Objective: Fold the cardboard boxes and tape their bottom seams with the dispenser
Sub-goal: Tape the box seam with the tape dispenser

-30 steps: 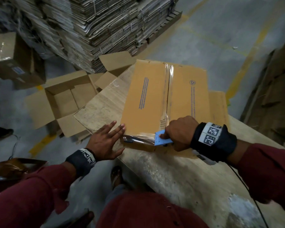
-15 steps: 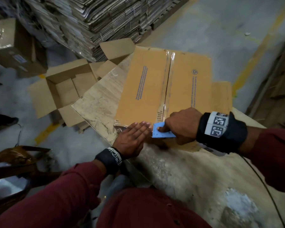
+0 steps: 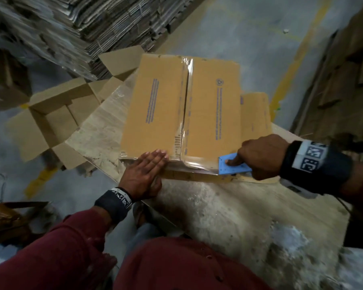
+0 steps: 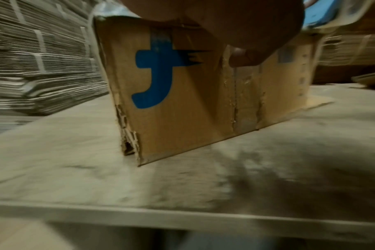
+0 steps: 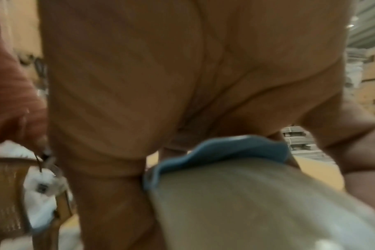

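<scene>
A folded cardboard box stands bottom up on the worn table, with clear tape along its centre seam and across its near edge. My left hand lies flat with straight fingers pressing the near edge tape; the left wrist view shows its thumb against the box side with a blue logo. My right hand grips the blue tape dispenser at the near right corner, forefinger on its plate. The right wrist view, blurred, shows the dispenser and its tape roll.
An open cardboard box sits on the floor left of the table. A tall stack of flat cartons fills the back left. More flattened cardboard leans at the right. A flat cardboard sheet lies under the box's right side.
My right hand has drawn the dispenser rightward along the box's near edge, laying tape. My left hand came from beside the box's left corner onto the near edge and presses the tape.
</scene>
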`<state>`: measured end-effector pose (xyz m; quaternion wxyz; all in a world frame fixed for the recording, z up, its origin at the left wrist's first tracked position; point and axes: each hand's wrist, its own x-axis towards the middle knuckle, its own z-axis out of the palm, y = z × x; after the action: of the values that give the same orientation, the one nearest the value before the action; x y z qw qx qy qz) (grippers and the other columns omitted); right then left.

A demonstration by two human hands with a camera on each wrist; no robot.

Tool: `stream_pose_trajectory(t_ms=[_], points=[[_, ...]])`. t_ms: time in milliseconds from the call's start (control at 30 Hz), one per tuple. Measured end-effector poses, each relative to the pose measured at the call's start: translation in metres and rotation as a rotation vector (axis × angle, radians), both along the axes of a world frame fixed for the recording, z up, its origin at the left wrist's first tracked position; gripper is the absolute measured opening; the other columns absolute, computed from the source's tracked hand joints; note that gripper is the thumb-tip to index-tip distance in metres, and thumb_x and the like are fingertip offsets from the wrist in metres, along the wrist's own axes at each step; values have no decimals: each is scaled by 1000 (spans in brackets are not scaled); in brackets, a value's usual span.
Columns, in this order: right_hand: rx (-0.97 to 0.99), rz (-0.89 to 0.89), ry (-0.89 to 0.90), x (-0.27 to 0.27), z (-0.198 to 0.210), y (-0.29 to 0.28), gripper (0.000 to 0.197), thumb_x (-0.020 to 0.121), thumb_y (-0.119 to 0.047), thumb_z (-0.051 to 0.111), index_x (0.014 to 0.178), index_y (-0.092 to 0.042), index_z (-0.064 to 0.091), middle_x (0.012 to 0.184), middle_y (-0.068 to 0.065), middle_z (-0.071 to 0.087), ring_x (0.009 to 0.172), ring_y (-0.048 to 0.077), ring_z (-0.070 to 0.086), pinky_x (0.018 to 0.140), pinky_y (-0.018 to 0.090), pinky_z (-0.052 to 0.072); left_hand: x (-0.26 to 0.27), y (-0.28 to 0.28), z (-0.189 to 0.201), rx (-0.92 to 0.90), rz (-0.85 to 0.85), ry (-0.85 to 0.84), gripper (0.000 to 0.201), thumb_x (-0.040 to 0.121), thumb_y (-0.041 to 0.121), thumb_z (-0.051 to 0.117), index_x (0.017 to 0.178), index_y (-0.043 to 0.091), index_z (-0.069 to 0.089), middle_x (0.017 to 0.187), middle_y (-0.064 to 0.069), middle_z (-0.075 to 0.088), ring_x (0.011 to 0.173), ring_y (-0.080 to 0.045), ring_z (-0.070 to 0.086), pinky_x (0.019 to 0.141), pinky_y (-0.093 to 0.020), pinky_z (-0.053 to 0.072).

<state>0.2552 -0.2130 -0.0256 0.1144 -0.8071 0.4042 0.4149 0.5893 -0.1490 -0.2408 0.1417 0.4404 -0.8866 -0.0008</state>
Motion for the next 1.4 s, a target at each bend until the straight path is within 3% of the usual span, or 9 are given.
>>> stream_pose_trajectory(t_ms=[167,333,433,600,733,867,1033,1200,1400], points=[[6,37,-85,32,-15,2,71,92,-39,63,153,-52,31,124,3,59,104,29,64,69,33,44,60,-20,11,42,-8,-53,72,90,36,56,155,6,44,162,-10,41,150,-29,39,122,-49,33],[-15,55,-170,59,-20,-5,63,92,-61,55,151,-43,42,126,5,62,106,33,64,82,39,55,86,-31,22,93,7,-118,80,86,40,64,156,8,42,163,-9,39,152,-29,35,122,-51,33],[-29,52,-160,61,-24,-11,63,89,-64,61,147,-42,49,123,3,64,102,32,66,76,36,52,53,-22,32,100,17,-103,92,81,54,64,154,3,42,163,-16,38,151,-34,36,122,-54,30],[-47,70,-156,67,-24,-14,53,87,-56,63,136,-35,60,115,1,67,99,31,67,72,34,48,-63,-1,22,168,-69,-54,96,83,56,62,155,-1,38,165,-19,31,156,-32,25,125,-54,23],[-52,58,-152,61,-22,-12,51,90,-57,59,136,-33,59,117,2,67,100,30,67,74,35,49,-74,-2,14,191,-4,-36,91,83,48,60,158,2,36,167,-16,29,157,-29,23,124,-51,26],[-120,53,-162,42,-11,-3,50,95,-54,55,142,-38,52,118,2,65,99,28,66,73,35,49,-70,-3,14,161,-27,-8,92,81,44,64,158,3,35,167,-15,29,156,-27,25,125,-48,26],[-116,-7,-160,8,-4,7,64,93,-44,60,149,-60,32,119,-3,61,92,26,64,69,32,47,-68,-4,12,174,-21,-14,95,81,44,65,160,5,31,169,-12,27,157,-26,23,124,-49,28],[-84,-144,-72,-53,3,13,56,89,-58,60,142,-60,42,126,-7,62,105,23,67,86,36,57,-68,-5,11,201,-17,-39,95,83,47,63,161,6,29,170,-11,24,158,-25,19,125,-49,26],[-40,-171,-50,-78,-29,28,65,89,-47,62,145,-65,34,127,-6,61,100,23,67,78,33,56,-68,-7,13,161,-30,-23,96,81,49,67,160,6,34,169,-11,26,157,-25,24,124,-49,27]])
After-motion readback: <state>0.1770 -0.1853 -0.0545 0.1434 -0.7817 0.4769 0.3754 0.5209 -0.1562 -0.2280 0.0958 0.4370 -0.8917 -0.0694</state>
